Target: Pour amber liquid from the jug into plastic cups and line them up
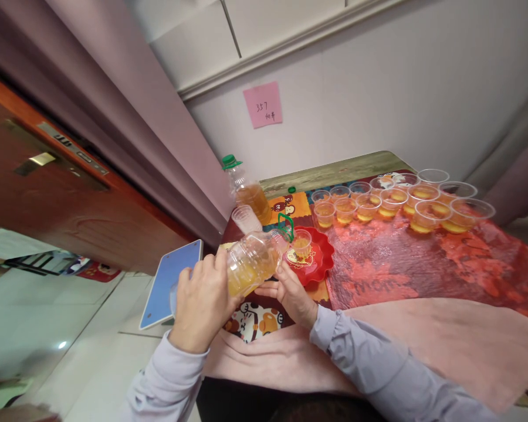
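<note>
My left hand [205,299] is wrapped round a clear plastic bottle [250,266] of yellow liquid. The bottle is tilted, its mouth pointing right over a small clear plastic cup [302,243] that has some yellow liquid in it. That cup stands on a red scalloped plate [323,272]. With thumb and fingers, my right hand [288,293] supports the bottle from below near its neck. A green carrying handle [286,225] sticks up by the bottle's neck. Whether liquid is flowing at this moment, I cannot make out.
Several clear cups of yellow liquid [369,208] stand in rows at the back right. Behind the tilted bottle are a stack of clear cups [246,218] and a fuller green-capped bottle [250,196]. A loose green cap [292,189] lies farther back. A blue board [169,284] is at left.
</note>
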A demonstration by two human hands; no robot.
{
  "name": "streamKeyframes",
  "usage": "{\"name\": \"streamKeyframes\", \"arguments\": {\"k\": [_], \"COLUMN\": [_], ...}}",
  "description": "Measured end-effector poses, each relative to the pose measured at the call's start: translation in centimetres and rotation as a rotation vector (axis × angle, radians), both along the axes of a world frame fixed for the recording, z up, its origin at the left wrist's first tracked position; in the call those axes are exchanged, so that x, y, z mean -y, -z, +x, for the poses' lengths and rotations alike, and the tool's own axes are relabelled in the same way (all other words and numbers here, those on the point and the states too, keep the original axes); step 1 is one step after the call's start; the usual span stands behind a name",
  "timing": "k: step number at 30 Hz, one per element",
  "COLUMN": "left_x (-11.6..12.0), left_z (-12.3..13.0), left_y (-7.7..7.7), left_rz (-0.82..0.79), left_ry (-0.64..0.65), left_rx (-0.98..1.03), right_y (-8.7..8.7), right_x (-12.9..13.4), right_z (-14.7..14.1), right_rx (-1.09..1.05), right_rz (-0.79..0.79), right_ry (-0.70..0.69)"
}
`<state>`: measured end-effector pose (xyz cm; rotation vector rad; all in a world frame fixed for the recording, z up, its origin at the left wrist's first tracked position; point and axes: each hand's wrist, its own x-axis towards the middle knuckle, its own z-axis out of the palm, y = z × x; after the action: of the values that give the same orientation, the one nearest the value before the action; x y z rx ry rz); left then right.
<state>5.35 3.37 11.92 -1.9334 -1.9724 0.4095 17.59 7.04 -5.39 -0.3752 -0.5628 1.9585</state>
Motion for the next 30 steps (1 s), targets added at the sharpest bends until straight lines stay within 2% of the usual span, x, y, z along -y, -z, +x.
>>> {"name": "streamKeyframes", "arguments": {"k": [10, 14, 18, 21, 23, 27, 30], "left_x": [0.0, -0.2, -1.0, -1.8, -2.5, -3.6, -3.9], "left_z": [-0.1, -2.1, -5.6, -7.4, -7.9, -8.1, -8.2], "left_y": [0.2, 1.9, 5.7, 9.5, 12.4, 17.6, 20.3], "left_rz": [-0.01, 0.045, 0.208, 0.388, 0.569, 0.843, 0.939], "left_ry": [-0.001, 0.032, 0.06, -0.033, -0.045, -0.043, -0.017], "left_rx": [0.012, 0.181, 0.638, 1.0, 1.232, 1.441, 1.497], "right_y": [0.1, 0.3, 0.3, 0.5, 0.8, 1.4, 1.9], "right_x": [0.1, 0.0, -0.1, 0.1, 0.5, 1.1, 1.4], "right_z": [0.0, 0.2, 0.4, 0.4, 0.4, 0.5, 0.4], "right_rx": [0.005, 0.061, 0.133, 0.185, 0.27, 0.513, 0.645], "right_rz": [0.004, 0.014, 0.126, 0.294, 0.434, 0.755, 0.973], "right_ry": [-0.004, 0.066, 0.182, 0.207, 0.162, 0.036, 0.049]}}
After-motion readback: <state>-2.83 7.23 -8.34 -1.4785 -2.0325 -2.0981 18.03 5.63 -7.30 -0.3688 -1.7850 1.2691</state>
